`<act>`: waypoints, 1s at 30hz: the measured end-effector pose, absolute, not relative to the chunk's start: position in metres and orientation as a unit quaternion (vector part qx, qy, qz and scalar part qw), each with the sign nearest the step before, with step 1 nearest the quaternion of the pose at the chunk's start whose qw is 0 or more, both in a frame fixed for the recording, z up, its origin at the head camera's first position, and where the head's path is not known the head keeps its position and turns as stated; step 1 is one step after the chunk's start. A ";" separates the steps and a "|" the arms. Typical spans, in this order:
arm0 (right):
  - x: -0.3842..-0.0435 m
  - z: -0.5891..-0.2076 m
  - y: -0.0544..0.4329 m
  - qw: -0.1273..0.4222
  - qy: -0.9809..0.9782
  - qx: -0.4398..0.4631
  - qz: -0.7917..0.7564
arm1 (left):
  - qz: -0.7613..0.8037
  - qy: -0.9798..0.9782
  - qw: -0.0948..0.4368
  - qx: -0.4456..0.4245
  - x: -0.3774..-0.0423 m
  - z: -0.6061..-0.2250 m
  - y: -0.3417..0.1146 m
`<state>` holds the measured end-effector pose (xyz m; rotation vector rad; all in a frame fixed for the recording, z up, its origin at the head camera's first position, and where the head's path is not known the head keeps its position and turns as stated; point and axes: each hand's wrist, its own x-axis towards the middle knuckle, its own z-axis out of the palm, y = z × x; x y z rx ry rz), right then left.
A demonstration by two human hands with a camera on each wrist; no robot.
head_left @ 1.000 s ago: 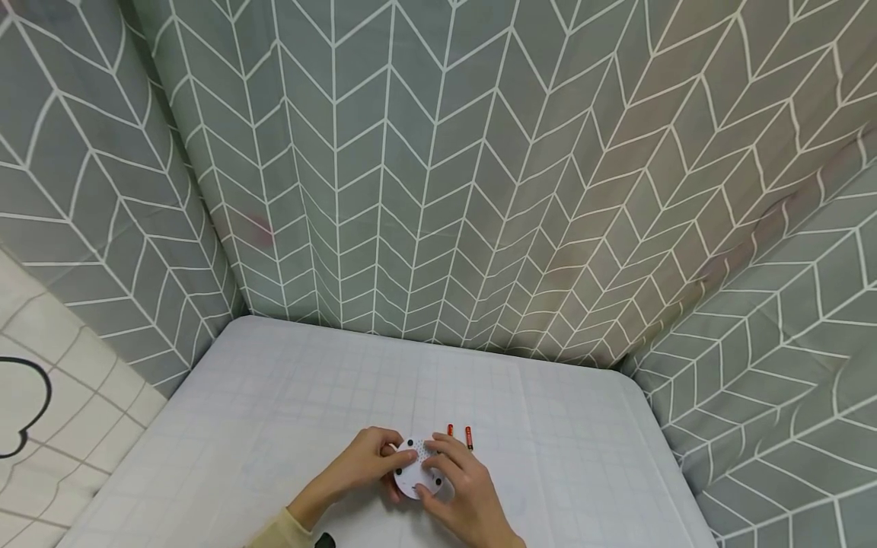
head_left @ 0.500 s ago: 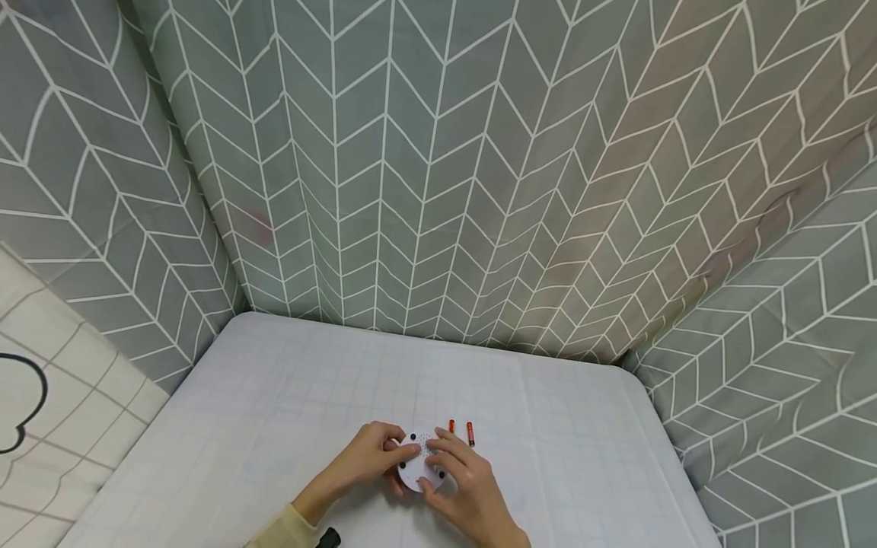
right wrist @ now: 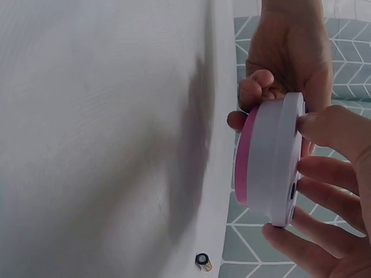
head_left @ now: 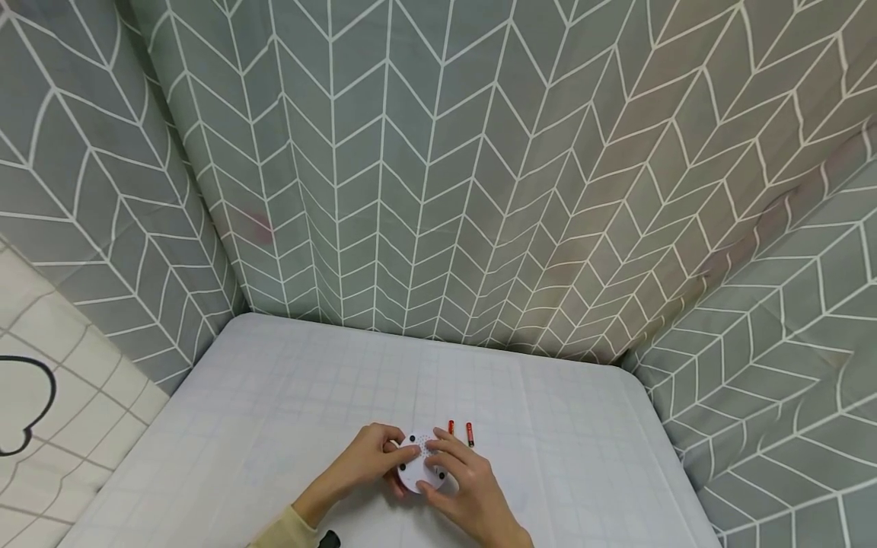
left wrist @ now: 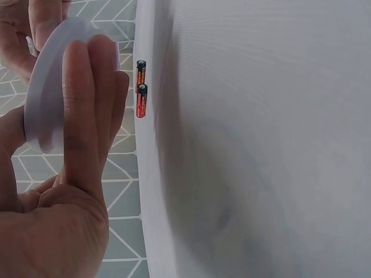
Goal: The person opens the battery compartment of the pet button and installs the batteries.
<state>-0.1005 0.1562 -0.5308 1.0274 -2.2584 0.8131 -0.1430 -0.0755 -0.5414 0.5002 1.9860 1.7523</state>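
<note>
Both hands are on a round white device (head_left: 413, 478) with small black feet and a patch of tiny holes on the flat face turned up. From the side, in the right wrist view, its far face shows a pink band (right wrist: 244, 165). My left hand (head_left: 373, 454) grips its left side, thumb on the flat face and fingers underneath. Over its right side, my right hand (head_left: 466, 487) lays spread fingertips on the flat face, its thumb (right wrist: 324, 126) pressing there. Two red-orange batteries, one (head_left: 451, 427) beside the other (head_left: 470, 434), lie just beyond the right hand.
A white cloth-covered table (head_left: 308, 396) spreads under the hands. Patterned grey curtains (head_left: 425, 190) enclose it at the back and sides. Close to the left sleeve (head_left: 284, 530) a small black object (head_left: 330, 539) shows at the bottom edge.
The head view has shifted slightly. Both hands keep nearly the same pose on the device, and the batteries stay where they were.
</note>
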 end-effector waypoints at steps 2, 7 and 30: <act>-0.101 -0.530 0.157 0.257 -0.837 0.381 0.297 | 0.633 0.719 0.221 0.181 -0.143 -0.542 -0.075; -0.103 -0.528 0.158 0.251 -0.834 0.393 0.296 | 0.630 0.722 0.222 0.182 -0.143 -0.542 -0.075; -0.103 -0.531 0.153 0.286 -0.815 0.416 0.285 | 0.622 0.726 0.216 0.198 -0.141 -0.539 -0.076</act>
